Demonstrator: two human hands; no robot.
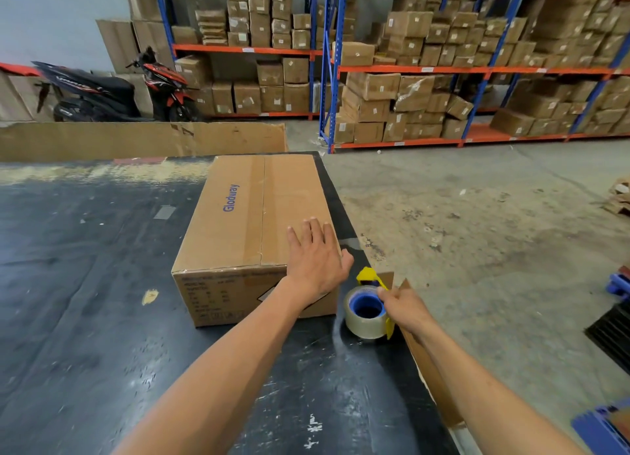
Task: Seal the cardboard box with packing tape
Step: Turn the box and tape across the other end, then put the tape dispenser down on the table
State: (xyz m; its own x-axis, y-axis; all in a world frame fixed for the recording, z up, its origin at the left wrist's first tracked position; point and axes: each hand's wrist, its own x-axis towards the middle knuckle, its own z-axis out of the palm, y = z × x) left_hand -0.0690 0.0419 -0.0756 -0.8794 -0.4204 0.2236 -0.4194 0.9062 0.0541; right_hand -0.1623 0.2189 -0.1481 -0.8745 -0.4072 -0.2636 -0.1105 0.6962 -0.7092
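— Black table top [85,284], and what sits on it?

— Going left to right, I see the cardboard box [238,222] lying flaps closed near the table's right edge. My left hand [315,260] lies flat on its near right corner, fingers spread and straight, gripping nothing.

— And the tape?

— The tape roll [366,313] in its yellow holder rests on the table just right of the box. My right hand [405,306] has its fingers closed on the holder.
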